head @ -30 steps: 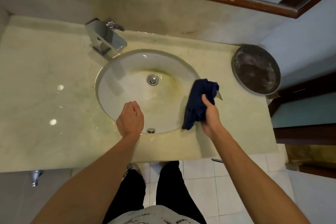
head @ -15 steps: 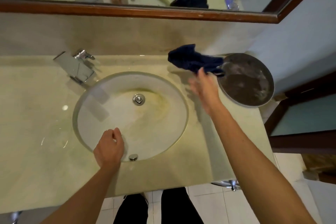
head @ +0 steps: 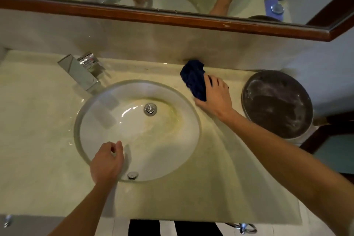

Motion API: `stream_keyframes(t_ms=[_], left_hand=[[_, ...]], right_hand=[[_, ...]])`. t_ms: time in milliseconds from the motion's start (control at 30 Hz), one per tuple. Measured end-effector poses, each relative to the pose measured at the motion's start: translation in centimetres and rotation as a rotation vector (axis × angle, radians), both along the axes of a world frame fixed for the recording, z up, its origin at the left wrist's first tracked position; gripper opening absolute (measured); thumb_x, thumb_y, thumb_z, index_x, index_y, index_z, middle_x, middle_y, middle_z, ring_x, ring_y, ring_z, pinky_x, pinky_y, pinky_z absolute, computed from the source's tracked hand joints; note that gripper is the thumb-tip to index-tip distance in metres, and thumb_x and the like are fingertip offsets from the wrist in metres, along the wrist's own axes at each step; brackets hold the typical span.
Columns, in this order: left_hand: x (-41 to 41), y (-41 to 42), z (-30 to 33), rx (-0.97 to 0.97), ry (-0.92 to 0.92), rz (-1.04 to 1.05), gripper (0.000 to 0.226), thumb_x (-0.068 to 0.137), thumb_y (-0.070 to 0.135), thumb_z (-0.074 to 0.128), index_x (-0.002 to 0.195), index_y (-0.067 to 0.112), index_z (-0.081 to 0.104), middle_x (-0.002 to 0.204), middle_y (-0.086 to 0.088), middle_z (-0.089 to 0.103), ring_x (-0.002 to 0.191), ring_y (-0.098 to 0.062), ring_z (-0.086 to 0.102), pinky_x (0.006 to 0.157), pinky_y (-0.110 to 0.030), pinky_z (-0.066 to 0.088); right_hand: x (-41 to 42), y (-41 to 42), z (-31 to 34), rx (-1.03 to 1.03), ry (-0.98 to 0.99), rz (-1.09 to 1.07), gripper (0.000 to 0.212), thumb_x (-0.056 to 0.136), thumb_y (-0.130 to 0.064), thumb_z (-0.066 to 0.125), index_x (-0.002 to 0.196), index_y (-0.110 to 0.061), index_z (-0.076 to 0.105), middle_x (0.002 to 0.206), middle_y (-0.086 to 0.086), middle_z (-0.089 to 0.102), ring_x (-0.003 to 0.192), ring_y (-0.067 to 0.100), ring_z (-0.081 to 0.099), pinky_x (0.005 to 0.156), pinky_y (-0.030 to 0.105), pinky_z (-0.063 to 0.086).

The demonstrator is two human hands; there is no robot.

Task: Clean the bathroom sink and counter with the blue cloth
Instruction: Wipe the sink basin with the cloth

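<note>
A: Start at the left. What is there?

B: Bare marble counter [head: 34, 120], then the chrome faucet [head: 82, 72] at the back left of the oval sink [head: 193, 120]. The basin has a yellow-green stain around the drain [head: 150, 109].

A: And the left hand?

B: The left hand [head: 107, 163] rests at the near rim of the sink, just beside the overflow cap [head: 133, 175]. Its fingers are loosely curled and hold nothing.

A: Where is the blue cloth?

B: The blue cloth [head: 194, 79] is bunched on the counter behind the sink's right side, its far end against the backsplash [head: 134, 44]. The right hand [head: 215, 96] presses on it, fingers spread and fairly straight over its near edge, thumb toward the basin.

A: Further right?

B: A round metal pan [head: 277, 103], dusty inside, sits near the hand but apart from it. It overhangs the counter's right end, I think.

A: What could go wrong?

B: I judge three risks. A wide swipe to the right could knock the pan, and it might tip off. The cloth is wadded, so only a small patch touches the marble and streaks could be missed. And the counter looks wet near the faucet, so the bracing hand could slip into the basin.
</note>
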State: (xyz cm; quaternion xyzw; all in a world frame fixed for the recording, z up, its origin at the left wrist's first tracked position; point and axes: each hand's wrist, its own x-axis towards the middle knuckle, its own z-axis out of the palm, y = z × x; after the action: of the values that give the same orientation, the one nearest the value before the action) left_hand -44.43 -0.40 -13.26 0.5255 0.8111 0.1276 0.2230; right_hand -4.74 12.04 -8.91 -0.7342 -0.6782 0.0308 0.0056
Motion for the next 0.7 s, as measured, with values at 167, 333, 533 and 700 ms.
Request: stream_keyframes(t_ms=[167,333,533,700], left_hand=[[0.0,0.1,0.2,-0.002,0.003,0.016,0.03,0.1,0.049,0.05,0.083,0.026,0.058,0.075,0.01,0.062,0.071,-0.021,0.06,0.068,-0.034,0.043],[0.0,0.1,0.3,-0.007,-0.012,0.02,0.032,0.1,0.051,0.048,0.083,0.026,0.057,0.074,0.01,0.061,0.07,-0.02,0.06,0.067,-0.034,0.045],[0.2,0.2,0.6,-0.03,-0.013,0.015,0.035,0.1,0.051,0.049,0.077,0.024,0.055,0.07,0.008,0.059,0.067,-0.022,0.059,0.062,-0.034,0.044],[0.2,0.3,1.1,-0.032,-0.012,-0.009,0.037,0.101,0.046,0.051,0.072,0.022,0.051,0.065,0.006,0.055,0.063,-0.022,0.054,0.059,-0.033,0.038]], right_hand=[[0.6,2.7,1.0,-0.031,0.018,-0.023,0.063,0.088,-0.031,0.072,0.14,-0.005,0.049,0.118,0.017,0.062,0.103,0.037,0.061,0.073,0.045,0.054],[2.4,3.5,6.5,-0.315,1.101,-0.492,0.025,0.093,-0.024,0.065,0.112,-0.009,0.069,0.104,0.014,0.073,0.104,0.035,0.068,0.084,0.042,0.053],[-2.8,-4.7,8.5,-0.473,2.064,-0.86,0.039,0.089,-0.036,0.061,0.116,-0.01,0.072,0.109,0.011,0.075,0.098,0.027,0.071,0.087,0.042,0.055],[-7.1,-6.4,6.1,-0.474,1.895,-1.056,0.045,0.092,-0.021,0.06,0.133,-0.003,0.061,0.119,0.014,0.073,0.098,0.024,0.072,0.079,0.034,0.056]])
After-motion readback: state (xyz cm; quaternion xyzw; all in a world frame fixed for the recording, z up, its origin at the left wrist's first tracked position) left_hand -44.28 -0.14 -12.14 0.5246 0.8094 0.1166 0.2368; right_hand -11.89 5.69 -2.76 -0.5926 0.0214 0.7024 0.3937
